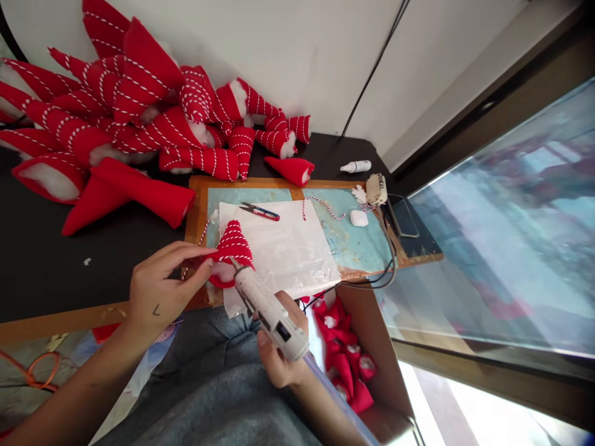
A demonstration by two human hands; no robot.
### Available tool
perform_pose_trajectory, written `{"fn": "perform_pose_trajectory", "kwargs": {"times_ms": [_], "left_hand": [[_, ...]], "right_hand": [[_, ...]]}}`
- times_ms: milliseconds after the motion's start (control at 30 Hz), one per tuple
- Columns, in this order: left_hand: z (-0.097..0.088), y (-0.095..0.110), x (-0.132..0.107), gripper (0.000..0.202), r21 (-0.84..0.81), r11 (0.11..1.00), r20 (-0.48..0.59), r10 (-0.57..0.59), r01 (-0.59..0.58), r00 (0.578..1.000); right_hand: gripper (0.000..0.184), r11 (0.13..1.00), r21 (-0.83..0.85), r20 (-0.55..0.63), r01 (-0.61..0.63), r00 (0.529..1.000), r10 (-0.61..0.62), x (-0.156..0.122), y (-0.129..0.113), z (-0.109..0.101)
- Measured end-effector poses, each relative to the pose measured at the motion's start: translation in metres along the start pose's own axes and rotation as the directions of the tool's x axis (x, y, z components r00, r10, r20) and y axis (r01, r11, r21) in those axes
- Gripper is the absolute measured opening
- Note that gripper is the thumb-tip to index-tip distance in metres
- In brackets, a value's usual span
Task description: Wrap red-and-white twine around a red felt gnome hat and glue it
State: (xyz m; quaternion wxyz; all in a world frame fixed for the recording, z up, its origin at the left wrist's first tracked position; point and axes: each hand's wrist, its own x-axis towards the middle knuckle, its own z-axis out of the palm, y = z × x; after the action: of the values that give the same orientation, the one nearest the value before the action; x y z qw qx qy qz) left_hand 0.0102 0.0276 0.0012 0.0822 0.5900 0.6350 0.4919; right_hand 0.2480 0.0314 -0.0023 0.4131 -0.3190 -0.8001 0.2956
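Note:
My left hand (170, 279) pinches the left edge of a small red felt cone hat (235, 243), which is wound with red-and-white twisted cord. White stuffing shows at the hat's open lower end. Wrapped in my right hand (281, 356) is a white hot glue gun (269, 310), its nozzle at the hat near the lowest turn of cord; whether it touches I cannot tell. A length of the same cord hangs beside the hat on the left, partly behind my left hand. Beneath the hat lies a white sheet (292, 248) on a worn blue board (357, 244).
Thread snips (259, 212) lie on the sheet's far part. A cord piece (325, 205), a white case (358, 218), a power plug block (376, 189), a phone (403, 215) and a white bottle (356, 166) are rightward. Red hats (139, 111) pile up behind; a cardboard box (379, 359) holds more.

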Motion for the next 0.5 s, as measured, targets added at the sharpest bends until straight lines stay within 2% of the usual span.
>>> {"fn": "perform_pose_trajectory", "kwargs": {"times_ms": [100,167,267,333,500], "left_hand": [[-0.002,0.004,0.002,0.012,0.007,1.0,-0.003,0.011,-0.011,1.0],[-0.004,0.009,0.005,0.011,0.021,1.0,0.001,0.018,-0.018,1.0],[-0.007,0.018,0.012,0.011,0.043,0.998,0.008,0.036,-0.036,0.999],[-0.009,0.025,0.016,0.011,0.046,0.997,0.007,0.053,-0.054,0.999],[-0.012,0.037,0.024,0.011,0.026,0.998,0.015,0.054,-0.054,0.998]], "right_hand": [[0.006,0.997,0.068,-0.122,0.023,0.992,-0.015,0.003,0.001,-0.001],[0.012,0.996,0.08,-0.17,-0.029,0.985,0.042,0.007,0.002,-0.002],[0.024,0.983,0.044,-0.172,-0.176,0.968,0.181,0.019,0.002,-0.002],[0.026,0.966,0.027,-0.17,-0.256,0.951,0.257,0.031,0.0,-0.003],[0.024,0.964,0.083,-0.163,-0.252,0.951,0.263,0.06,-0.005,0.002]]}}
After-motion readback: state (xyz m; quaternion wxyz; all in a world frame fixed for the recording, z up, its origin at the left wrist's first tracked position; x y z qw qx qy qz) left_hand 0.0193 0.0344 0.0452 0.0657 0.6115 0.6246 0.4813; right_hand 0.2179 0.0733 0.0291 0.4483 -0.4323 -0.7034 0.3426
